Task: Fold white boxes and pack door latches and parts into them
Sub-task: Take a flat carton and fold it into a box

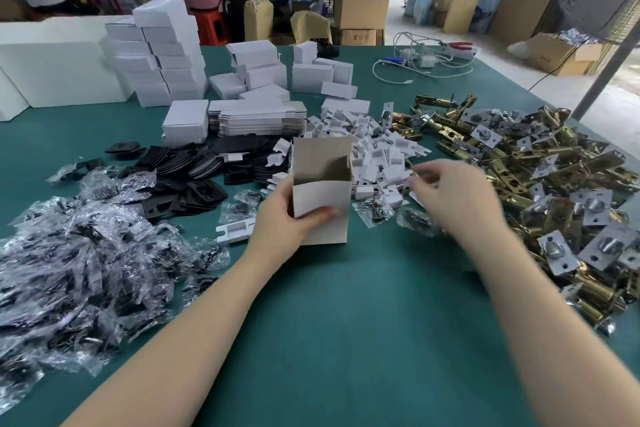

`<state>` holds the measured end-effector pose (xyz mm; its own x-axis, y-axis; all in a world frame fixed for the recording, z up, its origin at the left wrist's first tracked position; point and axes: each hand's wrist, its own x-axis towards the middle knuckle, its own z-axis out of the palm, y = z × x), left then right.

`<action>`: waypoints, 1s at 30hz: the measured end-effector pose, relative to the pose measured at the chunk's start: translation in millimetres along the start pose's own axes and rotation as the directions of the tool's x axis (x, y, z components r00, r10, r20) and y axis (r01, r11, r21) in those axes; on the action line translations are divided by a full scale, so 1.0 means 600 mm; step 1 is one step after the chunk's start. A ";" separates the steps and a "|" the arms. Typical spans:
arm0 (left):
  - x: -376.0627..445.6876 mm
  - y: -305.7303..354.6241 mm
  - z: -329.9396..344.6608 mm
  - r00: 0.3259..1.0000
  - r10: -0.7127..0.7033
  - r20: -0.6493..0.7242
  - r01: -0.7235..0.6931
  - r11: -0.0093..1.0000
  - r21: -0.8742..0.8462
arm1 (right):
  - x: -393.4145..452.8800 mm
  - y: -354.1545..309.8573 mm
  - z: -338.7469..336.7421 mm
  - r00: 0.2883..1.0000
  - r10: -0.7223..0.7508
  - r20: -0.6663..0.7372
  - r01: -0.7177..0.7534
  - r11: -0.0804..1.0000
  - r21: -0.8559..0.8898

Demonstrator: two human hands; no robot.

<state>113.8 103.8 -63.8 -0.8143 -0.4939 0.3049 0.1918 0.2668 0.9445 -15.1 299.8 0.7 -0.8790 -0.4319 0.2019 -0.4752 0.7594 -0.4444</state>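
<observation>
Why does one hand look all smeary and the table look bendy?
In the head view, the right hand is blurred because it is moving, while the left hand gripping the open box stays sharp; the wide-angle lens curves the table's far edge; the plastic bags show bright glare.

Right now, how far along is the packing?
Done: closed white boxes are stacked at the far left. In hand: the left hand holds an open box upright; whether anything is inside cannot be seen. The blurred right hand reaches toward the parts. Left: a stack of flat blanks, large piles of latches and bagged parts.
</observation>
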 end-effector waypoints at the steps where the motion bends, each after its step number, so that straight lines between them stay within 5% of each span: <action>1: 0.000 -0.001 -0.001 1.000 0.003 0.005 -0.003 1.000 0.003 | 0.017 0.013 -0.025 0.993 0.044 0.107 -0.031 0.992 -0.122; 6: -0.004 -0.002 0.012 1.000 0.017 0.021 -0.019 0.996 0.082 | 0.069 0.086 -0.106 0.802 0.223 0.555 0.113 0.855 -0.507; 8: -0.005 -0.004 0.014 0.999 -0.003 0.042 -0.001 0.994 0.109 | 0.076 0.103 -0.116 0.723 0.240 0.648 0.167 0.849 -0.501; 15: -0.010 -0.001 0.019 0.986 0.004 0.166 -0.037 0.980 0.197 | 0.088 0.131 -0.119 0.677 0.131 0.724 0.173 0.928 -0.330; 19: -0.008 -0.001 0.015 0.988 -0.002 0.153 -0.025 0.985 0.171 | 0.098 0.131 -0.151 0.792 0.050 0.609 0.083 0.979 -0.189; 25: 0.000 -0.014 0.009 0.997 0.001 0.079 -0.015 0.985 0.172 | 0.110 0.073 -0.172 0.935 -0.173 0.309 0.239 0.951 -0.194; 30: 0.003 -0.020 0.008 0.999 -0.030 0.038 0.023 0.986 0.163 | 0.097 0.001 -0.202 0.895 -0.438 -0.088 0.423 0.894 -0.150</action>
<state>107.5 103.8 -75.4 -0.8399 -0.4698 0.2718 0.0811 0.3866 0.9187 -71.0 334.1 117.7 -0.5819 -0.6764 0.4516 -0.8020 0.5693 -0.1806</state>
